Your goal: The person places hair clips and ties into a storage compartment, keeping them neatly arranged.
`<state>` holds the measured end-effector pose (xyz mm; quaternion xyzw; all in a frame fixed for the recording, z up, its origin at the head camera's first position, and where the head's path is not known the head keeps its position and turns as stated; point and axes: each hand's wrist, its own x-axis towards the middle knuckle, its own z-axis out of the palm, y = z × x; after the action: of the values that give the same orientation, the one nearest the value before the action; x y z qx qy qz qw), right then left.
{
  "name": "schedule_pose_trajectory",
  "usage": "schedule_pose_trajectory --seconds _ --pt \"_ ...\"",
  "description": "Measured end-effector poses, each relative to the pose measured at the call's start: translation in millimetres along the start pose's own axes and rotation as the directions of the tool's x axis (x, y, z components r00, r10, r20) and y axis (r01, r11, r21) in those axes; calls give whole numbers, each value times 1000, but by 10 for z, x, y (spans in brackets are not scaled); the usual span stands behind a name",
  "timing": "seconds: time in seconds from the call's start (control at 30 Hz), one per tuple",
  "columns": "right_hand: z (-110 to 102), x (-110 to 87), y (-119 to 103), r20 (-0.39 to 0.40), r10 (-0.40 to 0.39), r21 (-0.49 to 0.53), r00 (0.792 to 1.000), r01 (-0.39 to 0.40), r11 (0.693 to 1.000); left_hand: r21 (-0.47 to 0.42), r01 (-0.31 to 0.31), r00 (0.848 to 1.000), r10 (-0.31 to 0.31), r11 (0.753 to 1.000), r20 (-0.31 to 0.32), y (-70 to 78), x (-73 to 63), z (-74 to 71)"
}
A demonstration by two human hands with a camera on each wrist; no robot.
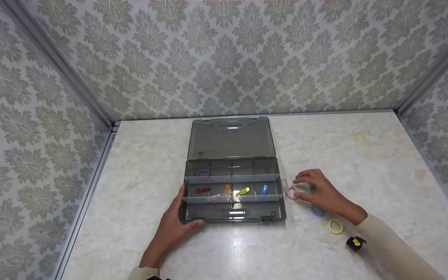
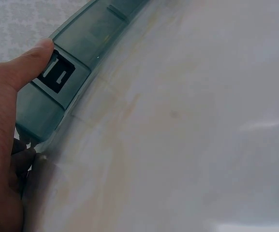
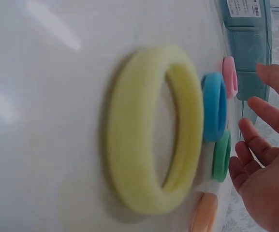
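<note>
A grey see-through divider box (image 1: 236, 210) lies with its lid (image 1: 231, 138) folded back. My left hand (image 1: 171, 223) grips its near left corner, thumb on the front wall, fingers along the side. Beside the box's right side, my right hand (image 1: 317, 192) is over a pink hair tie (image 3: 227, 77), fingers spread and holding nothing. Blue (image 3: 210, 108), green (image 3: 218, 159), yellow (image 3: 129, 130) and orange (image 3: 206, 212) hair ties lie near that hand. Inside the box's middle row are several snap hair clips, including red (image 1: 202, 190) and blue (image 1: 264, 189) ones. A purple hair tie (image 1: 203, 171) sits in the back left compartment.
A small black object with a yellow patch (image 1: 355, 243) lies beside my right sleeve (image 1: 391, 241). The pale marbled table (image 1: 142, 163) meets patterned wall panels (image 1: 228, 58) at the back and sides.
</note>
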<state>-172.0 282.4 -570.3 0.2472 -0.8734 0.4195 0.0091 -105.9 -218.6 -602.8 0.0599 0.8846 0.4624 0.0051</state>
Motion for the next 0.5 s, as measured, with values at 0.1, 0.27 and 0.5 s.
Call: schedule_pose_trajectory --seconds 0.1,0.27,0.5 --pt "-3 -35 17 22 2 -27 1000 -1 1000 1 1 1000 -1 1000 0 1 1 0" --pt "11 -61 54 28 -16 -68 999 18 998 17 -6 1000 6 1000 -9 7 -1 2" --pt "44 -53 76 27 -34 -102 999 37 994 59 -20 1000 21 998 -18 11 -7 6"
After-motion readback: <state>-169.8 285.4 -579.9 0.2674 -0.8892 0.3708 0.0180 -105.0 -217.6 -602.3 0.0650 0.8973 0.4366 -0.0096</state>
